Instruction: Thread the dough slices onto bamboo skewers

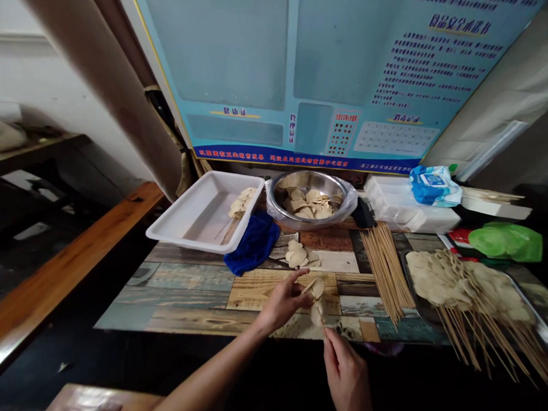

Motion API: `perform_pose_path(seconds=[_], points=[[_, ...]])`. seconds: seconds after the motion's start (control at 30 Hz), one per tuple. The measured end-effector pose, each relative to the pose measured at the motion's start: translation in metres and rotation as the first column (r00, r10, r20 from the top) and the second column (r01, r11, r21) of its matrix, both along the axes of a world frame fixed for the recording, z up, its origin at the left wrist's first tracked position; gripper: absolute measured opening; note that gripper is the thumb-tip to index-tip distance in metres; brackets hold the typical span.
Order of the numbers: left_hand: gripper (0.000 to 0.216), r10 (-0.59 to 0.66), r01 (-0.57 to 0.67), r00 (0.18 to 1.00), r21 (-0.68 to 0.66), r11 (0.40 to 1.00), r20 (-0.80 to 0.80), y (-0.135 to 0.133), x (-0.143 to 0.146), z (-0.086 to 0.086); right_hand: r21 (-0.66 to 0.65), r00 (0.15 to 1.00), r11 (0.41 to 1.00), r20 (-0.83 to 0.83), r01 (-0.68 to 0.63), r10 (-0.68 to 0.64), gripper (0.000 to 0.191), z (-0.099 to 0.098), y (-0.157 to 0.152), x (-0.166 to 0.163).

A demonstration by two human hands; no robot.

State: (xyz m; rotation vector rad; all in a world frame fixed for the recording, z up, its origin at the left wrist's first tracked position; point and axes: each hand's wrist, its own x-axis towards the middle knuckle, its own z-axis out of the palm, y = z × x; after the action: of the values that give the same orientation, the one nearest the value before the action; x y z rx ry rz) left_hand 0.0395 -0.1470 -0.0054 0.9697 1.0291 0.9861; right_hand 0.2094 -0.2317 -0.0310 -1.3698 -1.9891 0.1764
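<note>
My right hand (348, 370) is closed round the lower end of a thin wooden skewer (323, 325). Threaded on that skewer are pale round slices (317, 313), held above the table's front edge. My left hand (287, 300) pinches another pale slice (315, 288) at the skewer's upper end, its index finger stretched out. Just beyond the left hand lies a small pile of loose pale slices (297, 254). What food the slices are, I cannot tell.
A steel bowl (278, 210) holds more slices. To its left stand a white tub (183, 226) with filled skewers and a blue cloth (254, 244). Bare skewers (386, 269) lie right of my hands, beside a dark tray (417, 300) heaped with filled skewers (464, 281).
</note>
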Motion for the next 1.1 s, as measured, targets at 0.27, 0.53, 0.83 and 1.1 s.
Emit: perform_pose_path(seconds=[0.27,0.53,0.83,1.1], points=[[0.038,-0.087,0.092,0.993,-0.059,0.994,0.079,-0.006,-0.002,0.003,-0.054,0.999,0.998,-0.039,-0.012,0.01,0.039,-0.004,-0.002,0.002],[0.04,-0.073,0.092,0.985,-0.118,0.989,0.155,-0.011,0.003,0.006,-0.435,0.869,0.897,-0.47,-0.073,-0.157,0.033,0.005,0.001,-0.001],[0.041,-0.096,0.105,0.993,-0.165,0.981,0.061,-0.018,0.008,0.005,-0.547,0.669,0.819,-0.675,-0.171,-0.311,0.032,0.01,0.017,-0.006],[0.038,-0.16,0.182,0.979,-0.195,0.964,0.126,-0.022,0.007,0.0,-0.509,0.71,0.855,-0.637,-0.097,-0.299,0.032,-0.002,0.017,-0.007]])
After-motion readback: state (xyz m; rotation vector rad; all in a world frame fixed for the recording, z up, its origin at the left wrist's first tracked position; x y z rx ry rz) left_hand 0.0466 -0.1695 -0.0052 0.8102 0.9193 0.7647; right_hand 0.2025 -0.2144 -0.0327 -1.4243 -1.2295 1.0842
